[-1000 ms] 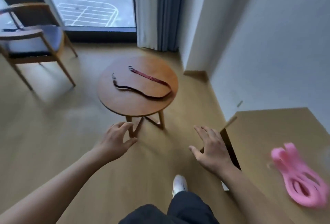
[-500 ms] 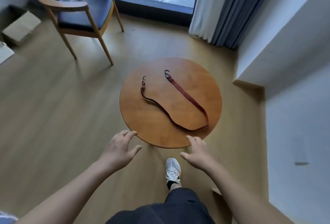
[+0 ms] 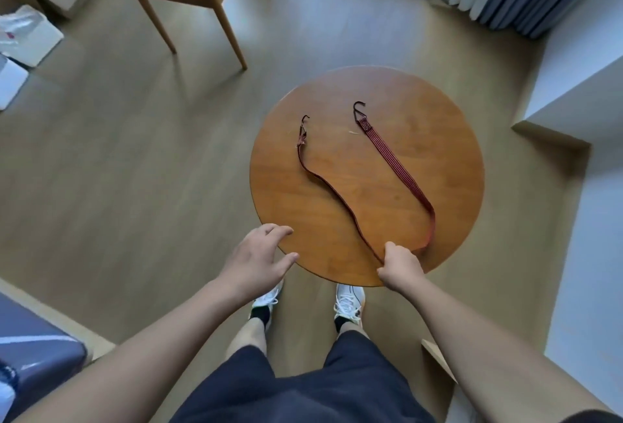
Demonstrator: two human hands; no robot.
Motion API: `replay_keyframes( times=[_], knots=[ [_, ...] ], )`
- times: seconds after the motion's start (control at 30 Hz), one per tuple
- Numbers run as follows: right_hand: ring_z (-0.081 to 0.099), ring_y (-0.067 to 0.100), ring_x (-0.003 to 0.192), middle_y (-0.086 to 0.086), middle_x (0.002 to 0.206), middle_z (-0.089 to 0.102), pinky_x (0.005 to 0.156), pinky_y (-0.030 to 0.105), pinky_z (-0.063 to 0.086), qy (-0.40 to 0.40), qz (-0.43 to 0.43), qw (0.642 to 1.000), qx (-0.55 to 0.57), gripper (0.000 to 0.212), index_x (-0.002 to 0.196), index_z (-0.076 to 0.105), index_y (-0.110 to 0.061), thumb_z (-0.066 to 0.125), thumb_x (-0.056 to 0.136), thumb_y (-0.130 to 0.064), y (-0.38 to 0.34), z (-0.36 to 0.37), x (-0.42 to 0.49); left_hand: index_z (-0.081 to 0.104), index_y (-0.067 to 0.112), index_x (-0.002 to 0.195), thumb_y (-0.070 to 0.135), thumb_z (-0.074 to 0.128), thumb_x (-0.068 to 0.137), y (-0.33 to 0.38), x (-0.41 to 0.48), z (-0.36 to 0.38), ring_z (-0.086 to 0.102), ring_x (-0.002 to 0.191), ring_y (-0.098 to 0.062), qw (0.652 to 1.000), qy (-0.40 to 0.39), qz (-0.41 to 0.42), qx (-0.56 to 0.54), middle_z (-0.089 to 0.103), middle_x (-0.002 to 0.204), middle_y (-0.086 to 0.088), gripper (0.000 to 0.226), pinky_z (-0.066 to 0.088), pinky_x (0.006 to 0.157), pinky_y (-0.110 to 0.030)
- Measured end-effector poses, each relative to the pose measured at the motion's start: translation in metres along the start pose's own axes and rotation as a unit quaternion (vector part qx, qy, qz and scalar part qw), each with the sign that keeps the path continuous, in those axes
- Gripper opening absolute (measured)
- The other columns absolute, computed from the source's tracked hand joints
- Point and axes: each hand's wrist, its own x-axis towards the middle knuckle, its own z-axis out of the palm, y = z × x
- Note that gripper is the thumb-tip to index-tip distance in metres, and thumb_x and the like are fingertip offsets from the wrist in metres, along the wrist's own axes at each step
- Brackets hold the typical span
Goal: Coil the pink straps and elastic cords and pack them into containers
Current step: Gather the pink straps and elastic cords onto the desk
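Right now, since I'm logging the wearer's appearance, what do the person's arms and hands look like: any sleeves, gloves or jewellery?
Both forearms are bare, with no sleeves over them. The left hand and right hand wear no gloves, and no ring, watch or wristband shows on either.

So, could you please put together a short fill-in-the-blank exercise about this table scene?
The elastic cord lies on a ____ wooden table.
Each end of the cord carries a dark ____.
The right hand grips the cord's bend, while the left hand holds ____.
Missing words: round; hook; nothing.
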Motion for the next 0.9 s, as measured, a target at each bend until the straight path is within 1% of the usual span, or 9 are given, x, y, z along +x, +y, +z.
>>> replay_keyframes(
  times=[0.07,0.17,0.3,0.37,0.47,0.53,0.63,0.77,0.9],
  knots=[
    [0.058,0.025,0.084,0.004,0.1,0.067,0.072,0.033,0.052,-0.012,-0.044,0.999,-0.005,0.005,0.091,0.059,-0.02,0.059,0.086,-0.021,-0.016,-0.008,-0.015,0.053,0.024,0.145,0.043,0.068,0.095,-0.002,0.008,-0.003,0.048,0.135,-0.017,1.0,-0.021,0.01,-0.002,0.054,0.144,0.004,0.055,0.041,0.107,-0.031],
    [0.063,0.018,0.085,-0.004,0.088,0.069,0.074,0.028,0.05,0.043,-0.089,0.986,0.135,0.007,0.086,0.067,-0.023,0.07,0.087,-0.03,-0.049,-0.043,-0.052,0.048,0.026,0.15,0.043,0.078,0.087,0.005,0.02,-0.016,0.041,0.142,-0.017,0.996,-0.056,0.064,-0.003,0.046,0.153,0.003,0.072,0.037,0.113,-0.03],
    [0.061,0.005,0.069,-0.012,0.075,0.068,0.064,0.018,0.044,0.17,-0.165,0.928,0.289,0.003,0.083,0.071,-0.024,0.073,0.085,-0.025,-0.099,-0.121,-0.121,0.031,0.031,0.159,0.051,0.093,0.065,0.033,0.03,-0.059,0.021,0.156,-0.015,0.97,-0.056,0.221,-0.079,0.028,0.167,0.005,0.114,0.022,0.123,-0.029],
    [0.062,0.009,0.063,-0.006,0.072,0.069,0.063,0.026,0.051,0.19,-0.202,0.883,0.379,0.003,0.086,0.072,-0.018,0.073,0.087,-0.016,-0.123,-0.159,-0.156,0.031,0.03,0.158,0.051,0.097,0.058,0.052,0.03,-0.086,0.027,0.154,-0.016,0.947,-0.027,0.284,-0.147,0.034,0.164,0.006,0.122,0.025,0.122,-0.029],
    [0.062,0.019,0.062,0.01,0.072,0.07,0.061,0.037,0.054,0.232,-0.256,0.811,0.471,0.003,0.091,0.072,-0.004,0.069,0.09,-0.002,-0.151,-0.209,-0.205,0.053,0.02,0.141,0.037,0.098,0.061,0.08,0.029,-0.124,0.061,0.117,-0.007,0.906,0.037,0.348,-0.237,0.067,0.125,0.003,0.094,0.05,0.098,-0.026],
    [0.065,0.024,0.068,0.02,0.082,0.072,0.064,0.035,0.055,0.259,-0.288,0.777,0.497,0.007,0.097,0.071,0.001,0.068,0.091,-0.002,-0.163,-0.233,-0.237,0.059,0.014,0.129,0.018,0.094,0.071,0.096,0.027,-0.148,0.067,0.098,0.0,0.884,0.064,0.375,-0.27,0.071,0.105,0.007,0.068,0.055,0.086,-0.024],
    [0.068,0.03,0.078,0.029,0.095,0.07,0.07,0.036,0.057,0.291,-0.335,0.717,0.537,0.016,0.106,0.068,0.004,0.065,0.093,-0.004,-0.172,-0.254,-0.281,0.063,0.01,0.124,0.0,0.084,0.079,0.109,0.02,-0.174,0.073,0.101,-0.014,0.869,0.042,0.392,-0.298,0.075,0.104,0.0,0.05,0.059,0.094,-0.036],
    [0.066,0.03,0.078,0.027,0.097,0.069,0.072,0.037,0.057,0.295,-0.4,0.624,0.603,0.022,0.11,0.066,0.008,0.065,0.092,-0.005,-0.174,-0.267,-0.322,0.067,0.011,0.12,0.002,0.085,0.08,0.117,0.006,-0.183,0.073,0.102,-0.011,0.867,-0.01,0.409,-0.285,0.076,0.105,-0.002,0.044,0.057,0.092,-0.023],
    [0.07,0.029,0.085,0.022,0.101,0.071,0.078,0.036,0.057,0.322,-0.396,0.581,0.634,0.025,0.114,0.068,0.002,0.067,0.091,-0.008,-0.163,-0.273,-0.332,0.064,-0.009,0.106,-0.004,0.069,0.093,0.131,-0.011,-0.177,0.067,0.085,-0.033,0.851,-0.12,0.368,-0.355,0.065,0.091,-0.016,0.016,0.06,0.087,-0.048]
  ],
)
